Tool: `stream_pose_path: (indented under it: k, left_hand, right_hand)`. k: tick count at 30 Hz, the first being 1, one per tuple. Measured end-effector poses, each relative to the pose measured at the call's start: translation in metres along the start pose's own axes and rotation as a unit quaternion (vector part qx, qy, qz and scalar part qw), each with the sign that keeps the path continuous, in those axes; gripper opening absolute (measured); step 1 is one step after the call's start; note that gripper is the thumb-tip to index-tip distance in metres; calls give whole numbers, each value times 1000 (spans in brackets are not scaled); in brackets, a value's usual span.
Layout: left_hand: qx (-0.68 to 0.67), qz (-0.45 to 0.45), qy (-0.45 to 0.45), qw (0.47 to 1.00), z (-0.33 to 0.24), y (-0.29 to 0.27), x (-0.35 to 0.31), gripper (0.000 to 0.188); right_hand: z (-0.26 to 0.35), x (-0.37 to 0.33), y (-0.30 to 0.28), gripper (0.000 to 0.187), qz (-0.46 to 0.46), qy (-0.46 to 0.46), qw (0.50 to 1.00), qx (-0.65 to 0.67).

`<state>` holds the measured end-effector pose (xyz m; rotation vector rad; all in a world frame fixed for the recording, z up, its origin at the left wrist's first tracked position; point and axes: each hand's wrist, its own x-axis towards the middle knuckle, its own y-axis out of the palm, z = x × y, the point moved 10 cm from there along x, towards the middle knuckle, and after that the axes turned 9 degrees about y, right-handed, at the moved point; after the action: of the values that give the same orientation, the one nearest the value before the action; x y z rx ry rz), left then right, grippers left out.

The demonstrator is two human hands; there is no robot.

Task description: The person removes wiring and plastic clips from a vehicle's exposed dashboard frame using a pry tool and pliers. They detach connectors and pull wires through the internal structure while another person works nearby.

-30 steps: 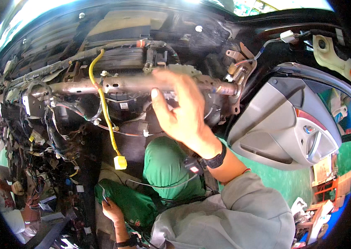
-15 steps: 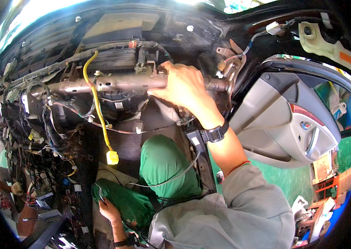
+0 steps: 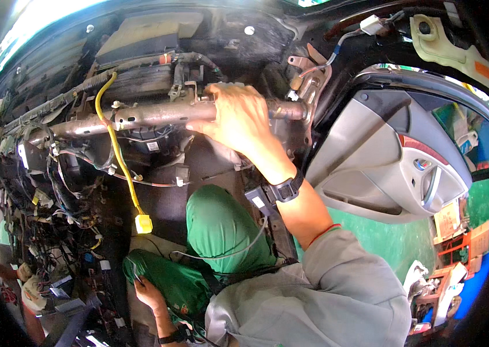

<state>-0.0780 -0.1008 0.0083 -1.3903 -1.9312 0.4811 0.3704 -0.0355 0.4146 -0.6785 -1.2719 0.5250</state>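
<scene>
My right hand (image 3: 237, 118) is closed around the brown metal crossbeam (image 3: 157, 114) that runs across the stripped dashboard area, with the thumb below and the fingers over the top. Low in the view, my left hand (image 3: 150, 294) rests beside my green-clad leg and holds a thin silver tool (image 3: 133, 268), whose exact kind is too small to make out. A yellow cable (image 3: 116, 144) hangs over the beam to the left of my right hand, ending in a yellow connector (image 3: 143, 224). Beneath the beam, a thin wiring harness (image 3: 155, 184) droops between the bracket parts.
A dense tangle of wires (image 3: 53, 196) fills the left side. To the right, a grey car door (image 3: 395, 173) stands open over a green floor. A metal bracket (image 3: 314, 87) holds the beam's right end. Part of another person (image 3: 33, 295) shows at the lower left.
The view has shifted slightly, so the beam and door appear further left. My right hand stays on the beam, and my left hand still holds the thin silver tool.
</scene>
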Motion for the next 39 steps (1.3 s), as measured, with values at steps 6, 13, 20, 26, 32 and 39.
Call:
stream_pose_path:
  k: [6,13,20,26,32,39]
  left_hand:
    - [-10,10,16,1000,2,-1,-3,31]
    - [-23,5,14,1000,-14,-4,0,32]
    - [-15,7,22,1000,-12,4,1,33]
    - [-55,-59,-13,997,6,-19,-11,23]
    - [30,46,-135,989,-1,-6,-20,20]
    - [-33,26,-112,993,-25,-25,-19,27]
  right_hand:
    - [1,-2,0,58,-21,-14,1000,3]
    - [2,-4,1,54,-26,-18,999,-1]
    - [-4,-2,0,55,-22,-12,1000,-6]
    - [23,1,6,66,16,-1,998,-63]
    - [18,-8,3,64,76,51,988,-128]
    - [-2,-13,3,58,88,82,981,-152]
